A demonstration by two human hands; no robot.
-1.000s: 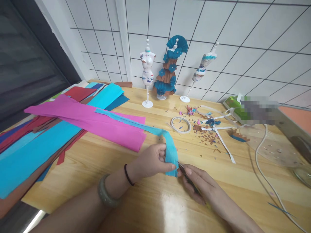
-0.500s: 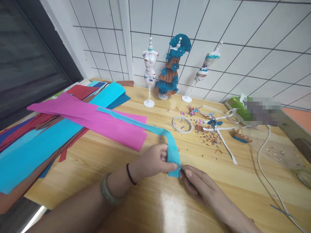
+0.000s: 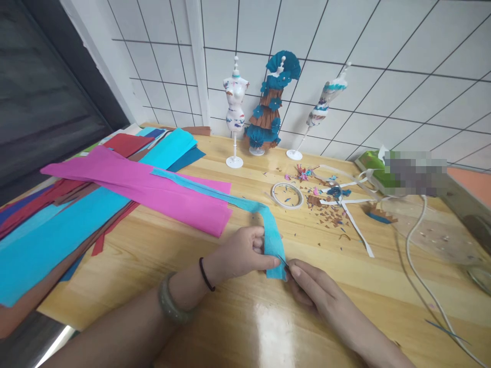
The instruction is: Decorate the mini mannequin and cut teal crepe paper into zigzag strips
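Observation:
A long light-blue paper strip point(image 3: 272, 235) runs from the pink paper point(image 3: 153, 189) to my hands, its near end hanging just above the wooden table. My left hand point(image 3: 253, 250) pinches that end, thumb in front and fingers curled behind. In my right hand point(image 3: 309, 283) is a pair of scissors point(image 3: 284, 261), mostly hidden by the fingers; the thin blade tip lies over the right edge of the strip, close to my left thumb.
Stacked coloured papers point(image 3: 80, 209) cover the left side. A tape roll point(image 3: 287, 196), paper scraps point(image 3: 332, 214) and a white cable point(image 3: 416, 255) lie to the right. Mannequins point(image 3: 235, 105) and a decorated blue-brown one point(image 3: 270, 112) stand at the back.
The scissors' tip has shifted slightly left and up, further over the strip. My left hand keeps its hold with hardly any movement.

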